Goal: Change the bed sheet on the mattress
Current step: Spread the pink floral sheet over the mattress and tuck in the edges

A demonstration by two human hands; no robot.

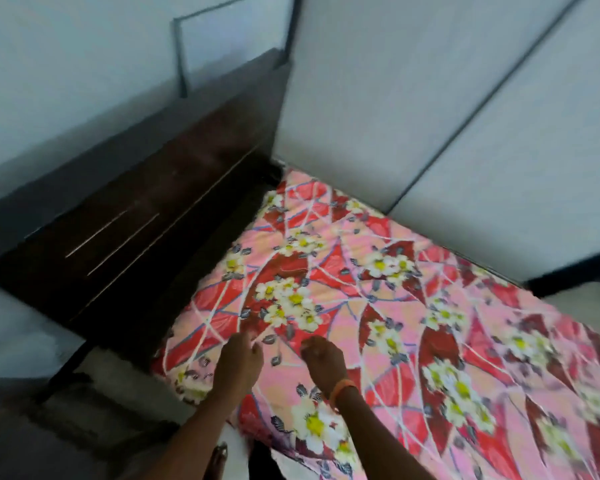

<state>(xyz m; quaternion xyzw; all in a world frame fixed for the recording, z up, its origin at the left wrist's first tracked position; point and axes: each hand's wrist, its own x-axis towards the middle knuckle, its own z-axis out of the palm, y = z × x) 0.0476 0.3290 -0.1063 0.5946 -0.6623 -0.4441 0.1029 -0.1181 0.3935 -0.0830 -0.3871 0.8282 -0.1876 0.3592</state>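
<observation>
A pink and red bed sheet (378,306) with white and yellow flowers lies flat over the mattress and fills the right half of the view. Both of my hands hover over its near left corner. My left hand (239,358) has loosely bent fingers pointing away from me and holds nothing that I can see. Close to its right, my right hand (323,358) has its fingers curled in, with no fold of sheet visibly in them. There is an orange band on that wrist. The frame is blurred by motion.
A dark wooden headboard (146,216) runs along the left end of the mattress. Grey wall panels (430,98) stand right behind the bed's far side. Grey floor (94,410) lies at the lower left, and a foot (219,455) shows at the bottom edge.
</observation>
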